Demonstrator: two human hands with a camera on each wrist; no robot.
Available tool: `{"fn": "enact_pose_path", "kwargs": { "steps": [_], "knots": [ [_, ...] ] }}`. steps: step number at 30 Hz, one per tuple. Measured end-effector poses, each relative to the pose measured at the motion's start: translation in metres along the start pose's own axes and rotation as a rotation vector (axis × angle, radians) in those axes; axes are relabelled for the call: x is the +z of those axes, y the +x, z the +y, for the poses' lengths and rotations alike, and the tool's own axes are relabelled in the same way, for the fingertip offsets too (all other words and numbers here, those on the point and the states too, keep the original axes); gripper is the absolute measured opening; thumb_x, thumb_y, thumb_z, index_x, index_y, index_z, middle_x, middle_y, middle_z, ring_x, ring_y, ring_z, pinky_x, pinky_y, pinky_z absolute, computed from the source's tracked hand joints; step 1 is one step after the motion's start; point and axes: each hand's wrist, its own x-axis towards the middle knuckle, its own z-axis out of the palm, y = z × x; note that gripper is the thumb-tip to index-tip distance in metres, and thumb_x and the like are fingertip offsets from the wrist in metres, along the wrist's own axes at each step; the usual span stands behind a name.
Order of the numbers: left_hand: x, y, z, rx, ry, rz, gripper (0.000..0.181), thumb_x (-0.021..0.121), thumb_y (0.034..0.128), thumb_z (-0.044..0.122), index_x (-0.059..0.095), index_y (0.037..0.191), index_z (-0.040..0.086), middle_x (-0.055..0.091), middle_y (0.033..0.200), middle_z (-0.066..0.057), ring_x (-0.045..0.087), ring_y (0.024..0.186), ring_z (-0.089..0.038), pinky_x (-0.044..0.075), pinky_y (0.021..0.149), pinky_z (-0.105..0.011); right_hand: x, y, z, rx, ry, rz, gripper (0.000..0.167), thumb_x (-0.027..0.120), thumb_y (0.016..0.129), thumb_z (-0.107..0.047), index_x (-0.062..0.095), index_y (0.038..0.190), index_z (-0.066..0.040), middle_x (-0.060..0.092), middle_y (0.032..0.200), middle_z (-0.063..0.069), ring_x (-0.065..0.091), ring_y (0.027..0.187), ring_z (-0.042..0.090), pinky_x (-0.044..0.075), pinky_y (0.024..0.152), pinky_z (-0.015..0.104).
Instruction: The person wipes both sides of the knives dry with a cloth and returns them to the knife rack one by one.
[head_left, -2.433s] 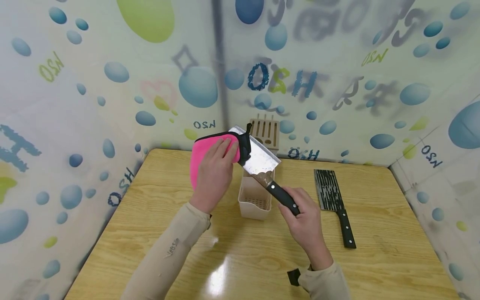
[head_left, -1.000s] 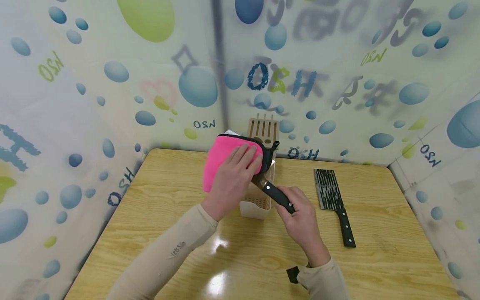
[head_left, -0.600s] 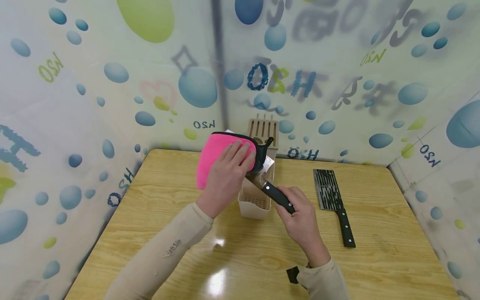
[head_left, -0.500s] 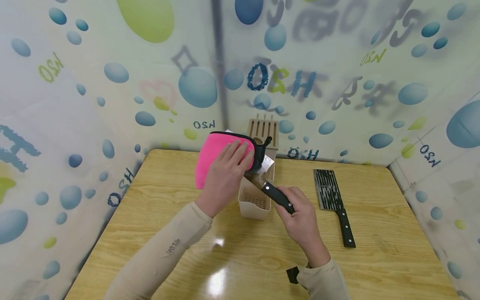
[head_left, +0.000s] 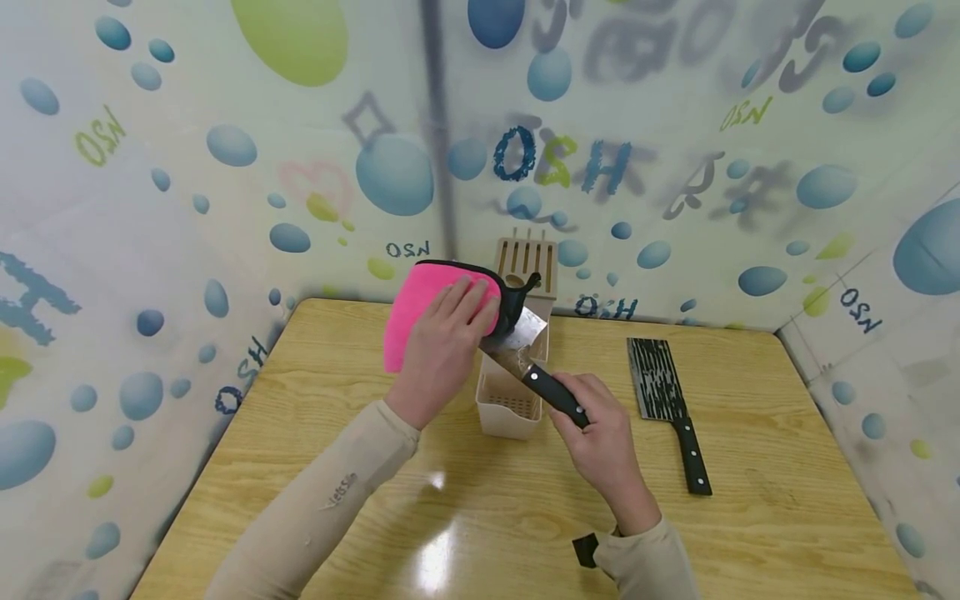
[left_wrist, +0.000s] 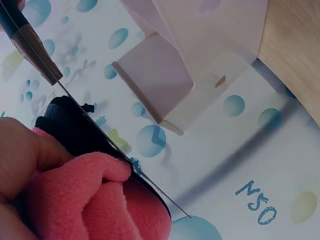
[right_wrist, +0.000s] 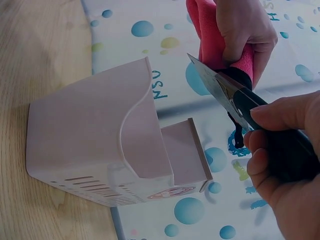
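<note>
My right hand (head_left: 600, 446) grips the black riveted handle of a cleaver (head_left: 555, 396), which is held up in front of me with its metal blade (head_left: 531, 327) slanting up and left. A pink cloth with black trim (head_left: 411, 312) lies over most of that blade. My left hand (head_left: 442, 346) holds the cloth against the blade, fingers on top; in the left wrist view the thumb (left_wrist: 20, 155) bears on the other side and the pink cloth (left_wrist: 95, 200) is folded around the blade. Beneath the cleaver stands a beige knife holder (head_left: 508, 421), partly hidden by it.
A second cleaver (head_left: 660, 383), its blade streaked black and silver, lies flat to the right. The holder's slotted beige top (head_left: 528, 258) rises at the back. Patterned sheets (head_left: 675, 125) wall in the wooden table (head_left: 315, 383). Near my right cuff is a black tab (head_left: 585, 550).
My left hand and the cloth first moved right towards the handle, then slid back left along the blade, baring more metal near the handle. Lately my right hand and the cleaver have hardly moved.
</note>
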Motion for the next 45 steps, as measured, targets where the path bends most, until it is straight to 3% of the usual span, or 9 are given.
{"fn": "enact_pose_path", "kwargs": {
  "steps": [16,24,37,45],
  "knots": [
    [0.006,0.000,-0.009,-0.055,-0.030,0.031,0.037,0.057,0.0942,-0.012,0.071,0.126,0.001,0.067,0.136,-0.019,0.061,0.129,-0.039,0.047,0.114,-0.047,0.000,0.000,0.000,0.007,0.013,-0.004,0.039,0.079,0.081,0.012,0.074,0.118,0.000,0.071,0.101,0.011,0.062,0.083,0.017,0.053,0.066,0.029],
    [0.012,0.003,-0.020,-0.094,0.000,0.061,0.034,0.058,0.0946,-0.012,0.073,0.122,0.000,0.068,0.131,-0.021,0.062,0.125,-0.040,0.050,0.110,-0.047,-0.001,-0.001,0.002,0.004,0.015,-0.003,0.037,0.078,0.083,0.011,0.074,0.119,0.001,0.071,0.101,0.011,0.062,0.081,0.017,0.052,0.064,0.029],
    [0.013,0.000,-0.032,-0.168,0.015,0.033,0.038,0.057,0.0929,-0.014,0.072,0.125,-0.002,0.066,0.134,-0.023,0.060,0.127,-0.042,0.049,0.111,-0.049,-0.003,-0.002,0.003,0.015,-0.002,0.004,0.040,0.078,0.082,0.012,0.073,0.120,0.002,0.071,0.101,0.012,0.062,0.082,0.018,0.052,0.065,0.029],
    [0.013,-0.002,-0.027,-0.141,0.039,0.032,0.038,0.058,0.0938,-0.011,0.072,0.128,0.000,0.067,0.134,-0.022,0.062,0.126,-0.041,0.051,0.109,-0.048,-0.005,-0.001,0.004,0.030,-0.023,0.015,0.041,0.078,0.080,0.013,0.073,0.120,0.003,0.071,0.100,0.013,0.062,0.082,0.019,0.052,0.065,0.030]
  ]
}}
